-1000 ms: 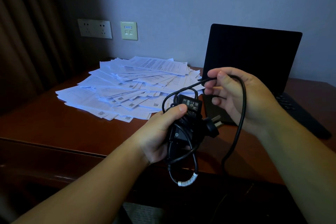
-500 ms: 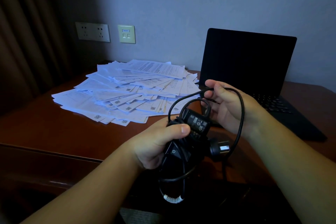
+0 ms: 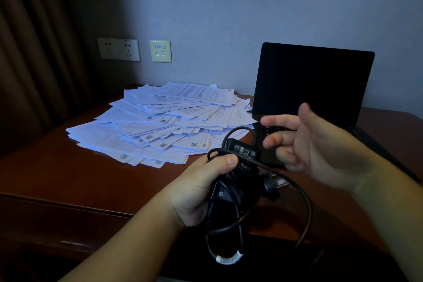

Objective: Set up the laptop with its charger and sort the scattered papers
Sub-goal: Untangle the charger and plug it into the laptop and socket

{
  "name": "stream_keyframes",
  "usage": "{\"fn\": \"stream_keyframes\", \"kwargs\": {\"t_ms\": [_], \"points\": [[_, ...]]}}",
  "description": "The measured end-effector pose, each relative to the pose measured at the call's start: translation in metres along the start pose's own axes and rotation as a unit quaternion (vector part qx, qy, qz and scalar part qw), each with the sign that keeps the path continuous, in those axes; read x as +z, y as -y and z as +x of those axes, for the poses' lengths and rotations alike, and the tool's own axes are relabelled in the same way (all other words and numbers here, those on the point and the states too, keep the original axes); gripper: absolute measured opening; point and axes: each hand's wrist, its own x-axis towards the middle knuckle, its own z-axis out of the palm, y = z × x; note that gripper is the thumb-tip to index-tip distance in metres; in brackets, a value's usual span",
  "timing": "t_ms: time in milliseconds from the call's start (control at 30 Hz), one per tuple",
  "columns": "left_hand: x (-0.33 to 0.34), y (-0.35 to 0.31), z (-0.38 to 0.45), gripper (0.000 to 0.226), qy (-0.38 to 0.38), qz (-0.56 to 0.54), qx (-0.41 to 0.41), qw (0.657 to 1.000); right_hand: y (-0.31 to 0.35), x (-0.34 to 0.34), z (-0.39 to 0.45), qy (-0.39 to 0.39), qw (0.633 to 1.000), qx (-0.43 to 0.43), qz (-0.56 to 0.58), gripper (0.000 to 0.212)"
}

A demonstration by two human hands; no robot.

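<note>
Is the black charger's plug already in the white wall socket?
No, the plug sits with the coiled black charger gripped by the left hand.

Left counter: bare wood; you can pass there.
Centre: papers spread wide, blocking you.
Right: open laptop stands in your way.
Wall sockets: open above the papers.

— How many of each?
— One open black laptop at two o'clock, one black charger brick with its coiled cable, one spread heap of white printed sheets, too overlapped to count.
— On the wall?
— Two plates at eleven o'clock: one white double socket, one cream data port.
— Hands?
— Two.
</note>
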Motion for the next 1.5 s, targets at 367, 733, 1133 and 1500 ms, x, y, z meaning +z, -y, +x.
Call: {"fn": "stream_keyframes", "kwargs": {"t_ms": [367, 733, 1133, 1500], "points": [[0.001, 0.0, 0.005, 0.097, -0.059, -0.03, -0.005, 0.998, 0.005, 0.031, -0.022, -0.031, 0.915, -0.112, -0.386, 0.027], [0.0, -0.005, 0.004, 0.072, 0.059, -0.033, -0.021, 0.998, -0.017, -0.001, 0.013, -0.091, 0.842, -0.235, -0.476, 0.034], [-0.003, -0.001, 0.0, 0.071, 0.039, 0.045, 0.007, 0.998, -0.025, 0.002, 0.035, -0.055, 0.763, -0.137, -0.629, 0.022], [-0.004, -0.001, 0.0, 0.077, 0.036, 0.034, 0.02, 0.999, 0.008, 0.031, 0.026, 0.061, 0.917, -0.09, -0.384, 0.049]]}}
